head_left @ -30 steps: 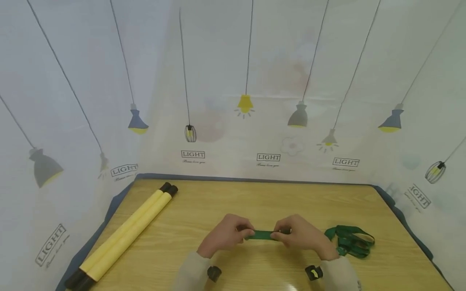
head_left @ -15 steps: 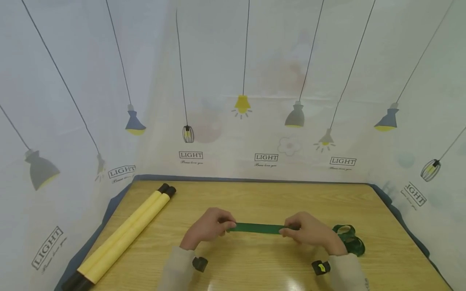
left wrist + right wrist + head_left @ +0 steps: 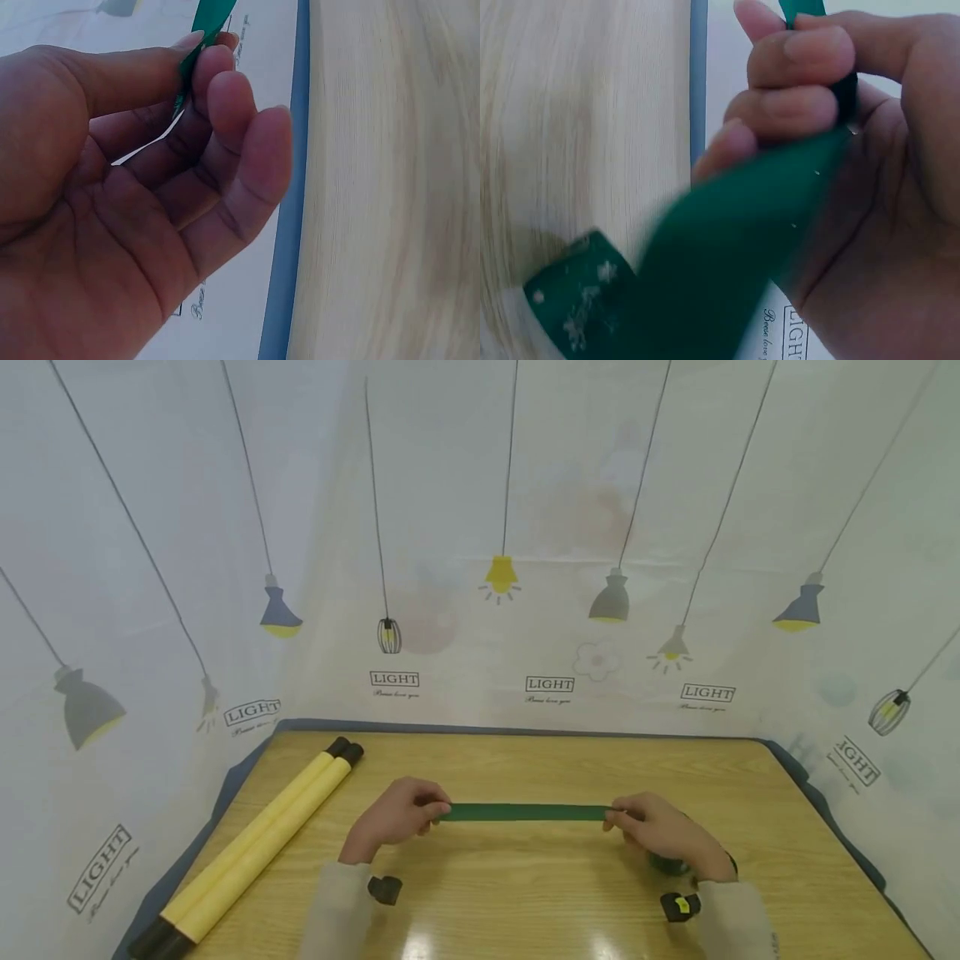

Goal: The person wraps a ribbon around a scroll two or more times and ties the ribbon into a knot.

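Note:
A green ribbon (image 3: 525, 812) is stretched flat and nearly level between both hands above the table. My left hand (image 3: 399, 812) pinches its end between thumb and index finger; in the left wrist view a short tail of ribbon (image 3: 214, 16) shows at the fingertips, the other fingers loosely bent. My right hand (image 3: 656, 827) pinches it farther along, thumb against the curled fingers. From that palm the rest of the ribbon (image 3: 727, 225) trails down, blurred, with pale snowflake-like prints on one part. The loose loops (image 3: 667, 863) are mostly hidden behind the right wrist in the head view.
Two yellow rolls with black ends (image 3: 258, 843) lie side by side along the left of the wooden table (image 3: 525, 902). A white curtain printed with lamps (image 3: 480, 643) stands around the back and sides. A dark camera is strapped at each wrist.
Both hands have moved apart, the left one farther to the left, so the ribbon span between them is much longer. The loose loops at right have shrunk and shifted toward the right wrist.

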`<state>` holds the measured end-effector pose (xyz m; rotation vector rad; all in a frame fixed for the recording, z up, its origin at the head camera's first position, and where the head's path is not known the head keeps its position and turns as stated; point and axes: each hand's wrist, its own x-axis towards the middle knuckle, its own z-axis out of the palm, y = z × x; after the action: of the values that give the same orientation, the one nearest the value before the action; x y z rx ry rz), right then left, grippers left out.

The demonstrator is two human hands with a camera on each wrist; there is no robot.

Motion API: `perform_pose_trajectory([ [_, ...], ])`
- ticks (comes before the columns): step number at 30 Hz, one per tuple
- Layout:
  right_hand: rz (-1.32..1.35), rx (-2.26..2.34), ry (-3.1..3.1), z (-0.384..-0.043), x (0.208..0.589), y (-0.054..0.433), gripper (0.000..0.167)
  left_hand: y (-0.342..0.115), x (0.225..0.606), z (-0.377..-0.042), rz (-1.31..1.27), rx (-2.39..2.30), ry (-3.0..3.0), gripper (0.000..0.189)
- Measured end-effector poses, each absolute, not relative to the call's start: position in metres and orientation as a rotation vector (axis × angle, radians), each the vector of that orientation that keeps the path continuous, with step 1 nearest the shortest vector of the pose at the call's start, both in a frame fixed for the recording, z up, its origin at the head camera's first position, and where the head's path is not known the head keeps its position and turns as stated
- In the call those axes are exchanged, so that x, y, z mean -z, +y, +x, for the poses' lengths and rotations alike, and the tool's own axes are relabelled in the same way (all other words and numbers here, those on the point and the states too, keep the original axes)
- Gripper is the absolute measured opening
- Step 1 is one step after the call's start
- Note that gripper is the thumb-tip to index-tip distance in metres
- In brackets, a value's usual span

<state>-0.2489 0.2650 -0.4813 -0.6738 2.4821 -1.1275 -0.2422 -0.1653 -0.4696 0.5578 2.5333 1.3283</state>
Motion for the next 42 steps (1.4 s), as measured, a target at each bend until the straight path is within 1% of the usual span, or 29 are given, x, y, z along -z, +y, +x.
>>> perform_pose_trajectory([
  [4,-0.596,1.105,2.535,-0.250,0.482,0.271,0.041,-0.176,0.470,-0.243,0.514,-1.316,2.551,0.019],
  [10,-0.548,1.091,2.576,-0.251,0.483,0.281,0.040,-0.192,0.470,-0.244,0.451,-1.273,2.587,0.020],
  [16,-0.482,1.088,2.570,-0.251,0.486,0.294,0.042,-0.206,0.473,-0.246,0.415,-1.251,2.606,0.021],
  [19,-0.434,1.078,2.578,-0.250,0.486,0.302,0.042,-0.214,0.475,-0.246,0.375,-1.236,2.622,0.018],
  [23,-0.375,1.068,2.595,-0.249,0.485,0.313,0.040,-0.224,0.477,-0.246,0.308,-1.213,2.645,0.016],
  [32,-0.362,0.958,2.683,-0.248,0.491,0.340,0.033,-0.240,0.486,-0.245,0.168,-1.131,2.695,0.015],
  [38,-0.255,0.863,2.722,-0.247,0.492,0.349,0.033,-0.246,0.492,-0.244,0.087,-1.060,2.752,0.012],
  [42,-0.232,0.790,2.736,-0.247,0.496,0.349,0.032,-0.247,0.495,-0.242,0.012,-0.985,2.797,0.010],
])
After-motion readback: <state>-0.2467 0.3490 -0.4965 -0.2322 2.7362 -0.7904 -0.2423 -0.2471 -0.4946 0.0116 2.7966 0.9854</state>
